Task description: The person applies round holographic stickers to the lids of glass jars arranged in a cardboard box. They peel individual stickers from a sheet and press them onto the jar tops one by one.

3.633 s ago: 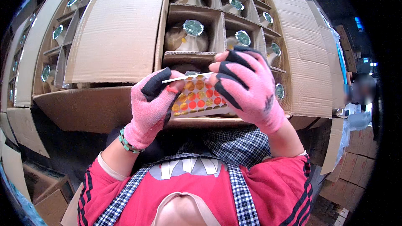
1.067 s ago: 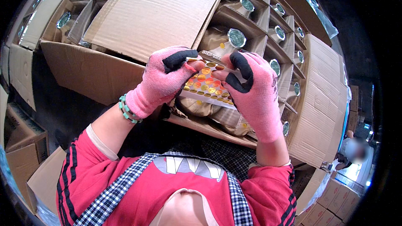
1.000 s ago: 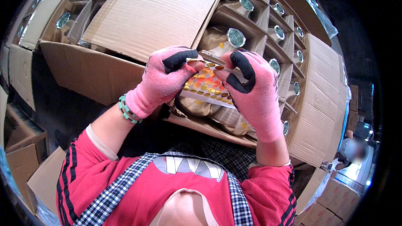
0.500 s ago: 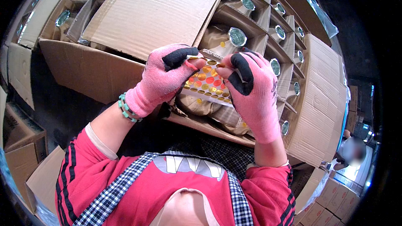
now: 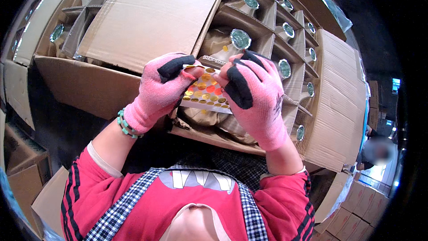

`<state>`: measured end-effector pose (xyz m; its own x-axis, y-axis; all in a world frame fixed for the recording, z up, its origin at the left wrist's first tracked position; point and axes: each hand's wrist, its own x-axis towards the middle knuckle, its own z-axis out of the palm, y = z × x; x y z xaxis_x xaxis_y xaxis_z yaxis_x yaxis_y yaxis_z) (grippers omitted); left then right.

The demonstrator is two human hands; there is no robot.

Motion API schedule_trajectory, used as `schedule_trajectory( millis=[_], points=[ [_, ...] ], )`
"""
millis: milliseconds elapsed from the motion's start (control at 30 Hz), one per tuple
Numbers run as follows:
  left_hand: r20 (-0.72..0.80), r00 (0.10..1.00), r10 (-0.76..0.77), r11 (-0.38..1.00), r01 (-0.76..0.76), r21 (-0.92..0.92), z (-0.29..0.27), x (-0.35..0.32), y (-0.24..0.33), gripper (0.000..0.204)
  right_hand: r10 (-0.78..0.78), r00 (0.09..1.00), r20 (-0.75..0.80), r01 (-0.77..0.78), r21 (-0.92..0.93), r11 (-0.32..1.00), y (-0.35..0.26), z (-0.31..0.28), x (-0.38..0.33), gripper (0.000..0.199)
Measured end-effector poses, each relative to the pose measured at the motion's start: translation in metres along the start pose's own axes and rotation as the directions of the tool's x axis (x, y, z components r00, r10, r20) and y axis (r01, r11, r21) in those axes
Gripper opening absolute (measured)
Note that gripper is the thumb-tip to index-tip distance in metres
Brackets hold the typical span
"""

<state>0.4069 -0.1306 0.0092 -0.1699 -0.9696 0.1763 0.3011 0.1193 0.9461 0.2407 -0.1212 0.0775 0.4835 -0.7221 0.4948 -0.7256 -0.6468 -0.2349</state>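
Observation:
Between my two hands is a white sheet of round gold and red stickers [image 5: 203,94]. My left hand [image 5: 162,91], in a pink knit glove with black patches and bare fingertips, pinches its upper left part. The gloved right hand [image 5: 258,96] is closed at the sheet's right end, thumb against its face; the fingers hide whether a loose sticker is between them. Just beyond, a bottle [image 5: 240,40] with a shiny green-silver top and brown paper wrapping lies tilted in the carton, a gold dot on its neck. More wrapped bottles [image 5: 203,116] lie under the sheet.
The open carton [image 5: 214,139] has cardboard dividers [image 5: 267,15] and several foil-topped bottles. One flap [image 5: 156,13] spreads left, another [image 5: 336,102] right. A second bottle carton [image 5: 69,18] stands left. Stacked boxes [image 5: 356,205] and another person [image 5: 374,149] are far right.
My view has shifted slightly, so hands and carton sit a little further left. My right fingertips have changed position along the sheet's upper right part; my left hand keeps its hold.

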Motion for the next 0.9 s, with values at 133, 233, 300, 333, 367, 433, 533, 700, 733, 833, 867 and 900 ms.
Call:
schedule_trajectory(
  millis=[133, 233, 300, 333, 367, 433, 533, 700, 733, 833, 867, 900],
  points=[
    [0.022, 0.998, 0.065, 0.990, -0.068, 0.121, -0.003, 0.002, -0.002, 0.014, 0.073, 0.993, 0.097, -0.095, 0.239, 0.966, 0.013, -0.013, 0.006, 0.018],
    [-0.006, 0.997, 0.082, 0.988, -0.081, 0.132, 0.000, 0.002, 0.000, 0.014, 0.182, 0.977, -0.111, -0.152, 0.238, 0.959, 0.067, -0.034, 0.023, 0.009],
    [-0.013, 0.995, 0.103, 0.986, -0.100, 0.136, 0.001, 0.001, -0.003, 0.014, 0.232, 0.963, -0.135, -0.246, -0.104, 0.964, 0.146, -0.036, 0.031, 0.013],
    [-0.012, 0.993, 0.117, 0.985, -0.114, 0.132, 0.001, 0.002, -0.007, 0.014, 0.405, 0.913, -0.058, -0.409, -0.159, 0.899, 0.189, -0.034, 0.030, 0.020],
    [-0.004, 0.994, 0.113, 0.983, -0.111, 0.150, 0.000, 0.003, -0.009, 0.014, 0.476, 0.878, 0.051, -0.427, -0.365, 0.827, 0.229, -0.026, 0.026, 0.021],
    [0.000, 0.995, 0.104, 0.976, -0.102, 0.191, -0.003, 0.003, -0.010, 0.013, 0.619, 0.753, 0.224, -0.492, -0.433, 0.755, 0.254, -0.011, 0.023, 0.032],
    [-0.022, 0.995, 0.097, 0.988, -0.093, 0.127, -0.003, 0.002, -0.012, 0.013, 0.602, 0.726, 0.334, -0.423, -0.474, 0.772, 0.269, 0.008, 0.023, 0.034],
    [0.002, 0.996, 0.087, 0.977, -0.086, 0.196, -0.003, 0.003, -0.010, 0.014, 0.561, 0.772, 0.298, -0.226, -0.696, 0.681, 0.284, 0.019, 0.018, 0.034],
    [-0.005, 0.996, 0.088, 0.977, -0.086, 0.194, -0.003, 0.003, -0.011, 0.014, 0.576, 0.774, 0.263, -0.245, -0.715, 0.655, 0.281, 0.019, 0.018, 0.033],
    [-0.013, 0.997, 0.078, 0.987, -0.075, 0.145, -0.003, 0.003, -0.014, 0.015, 0.499, 0.861, 0.099, -0.251, -0.770, 0.586, 0.273, 0.014, 0.018, 0.032],
    [-0.020, 0.998, 0.062, 0.992, -0.059, 0.115, -0.003, 0.003, -0.013, 0.015, 0.419, 0.908, -0.009, -0.297, -0.719, 0.628, 0.261, 0.009, 0.022, 0.034],
    [-0.026, 0.999, 0.045, 0.996, -0.043, 0.084, -0.003, 0.003, -0.012, 0.016, 0.457, 0.887, -0.072, -0.409, -0.582, 0.702, 0.250, 0.000, 0.028, 0.034]
  ],
)
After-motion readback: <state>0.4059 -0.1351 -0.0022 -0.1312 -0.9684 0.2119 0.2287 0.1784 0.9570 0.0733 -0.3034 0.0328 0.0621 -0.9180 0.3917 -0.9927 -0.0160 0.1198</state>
